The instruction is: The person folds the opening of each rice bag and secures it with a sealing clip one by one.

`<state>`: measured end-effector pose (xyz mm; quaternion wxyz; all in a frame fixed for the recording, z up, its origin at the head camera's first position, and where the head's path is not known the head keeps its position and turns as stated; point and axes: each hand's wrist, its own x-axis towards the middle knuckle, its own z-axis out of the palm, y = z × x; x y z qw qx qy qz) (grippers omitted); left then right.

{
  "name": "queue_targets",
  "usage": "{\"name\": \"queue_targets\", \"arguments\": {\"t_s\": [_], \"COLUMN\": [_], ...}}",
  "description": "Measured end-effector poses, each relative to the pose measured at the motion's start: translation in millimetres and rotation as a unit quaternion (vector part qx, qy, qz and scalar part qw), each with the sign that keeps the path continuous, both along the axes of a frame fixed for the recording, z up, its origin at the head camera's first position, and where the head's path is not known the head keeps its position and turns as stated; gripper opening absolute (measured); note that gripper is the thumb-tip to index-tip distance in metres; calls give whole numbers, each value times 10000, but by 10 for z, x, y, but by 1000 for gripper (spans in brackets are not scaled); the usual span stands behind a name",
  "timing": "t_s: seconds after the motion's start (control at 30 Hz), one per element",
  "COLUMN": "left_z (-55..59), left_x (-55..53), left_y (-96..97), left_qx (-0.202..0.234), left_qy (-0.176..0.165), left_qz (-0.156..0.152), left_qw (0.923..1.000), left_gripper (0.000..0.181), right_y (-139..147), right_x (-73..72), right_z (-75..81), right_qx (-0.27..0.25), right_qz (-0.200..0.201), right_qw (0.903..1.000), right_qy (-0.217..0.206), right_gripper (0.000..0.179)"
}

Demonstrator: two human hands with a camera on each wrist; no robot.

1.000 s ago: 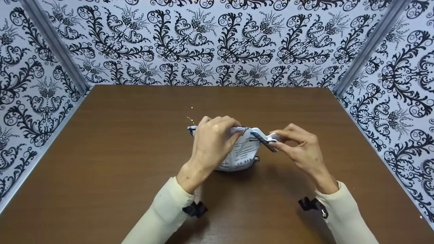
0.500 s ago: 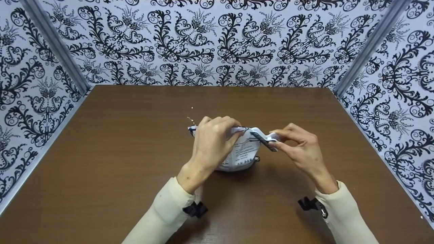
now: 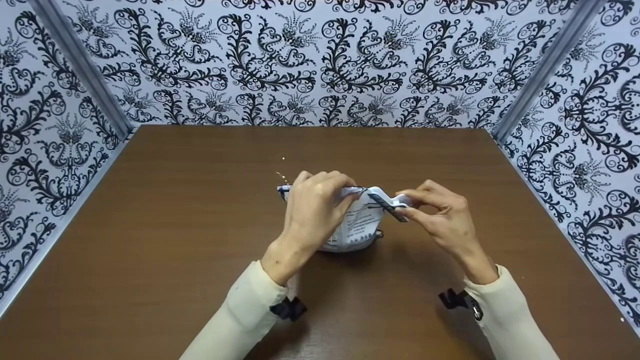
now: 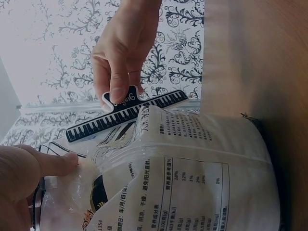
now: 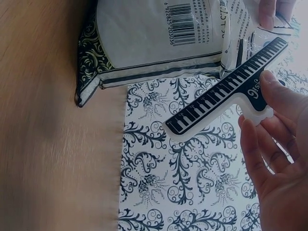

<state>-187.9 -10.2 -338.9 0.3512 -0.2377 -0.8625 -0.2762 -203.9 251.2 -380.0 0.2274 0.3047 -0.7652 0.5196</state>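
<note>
A white plastic bag [image 3: 362, 220] with printed text, a nutrition table and a barcode stands near the middle of the table. At its folded top, my left hand [image 3: 315, 205] pinches the plastic between thumb and fingers. My right hand [image 3: 445, 215] holds a clip [image 3: 387, 206] by its handles, thumb on one side and fingers on the other. Black and white piano keys decorate the long bar of this clip [image 5: 226, 89]. In the left wrist view the bar lies slanted against the bag's top [image 4: 125, 144]. Whether its jaws have plastic between them, I cannot tell.
Several tiny pale grains [image 3: 281, 177] lie on the brown table [image 3: 175, 200] behind the left hand. Patterned white walls [image 3: 320, 60] enclose the back and sides. Black camera mounts [image 3: 288, 309] sit on both wrists.
The right hand and the clip have shifted very slightly up and to the left. The left hand and the bag stay where they were.
</note>
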Motion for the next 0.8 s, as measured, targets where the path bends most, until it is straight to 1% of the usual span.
{"name": "queue_targets", "arguments": {"t_s": [0.33, 0.6, 0.8], "left_z": [10, -1, -6], "left_x": [0, 9, -1], "left_y": [2, 2, 5], "left_qx": [-37, -3, 13], "left_qy": [-40, 42, 79], "left_qz": [3, 22, 3], "left_qw": [10000, 10000, 10000], "left_gripper": [12, 12, 13], "right_y": [-6, -28, -32], "right_x": [-6, 2, -5], "right_z": [19, 33, 39], "right_qx": [34, 3, -2], "right_qz": [36, -17, 23], "right_qw": [10000, 10000, 10000], "right_qy": [84, -17, 9], "right_gripper": [34, 30, 30]}}
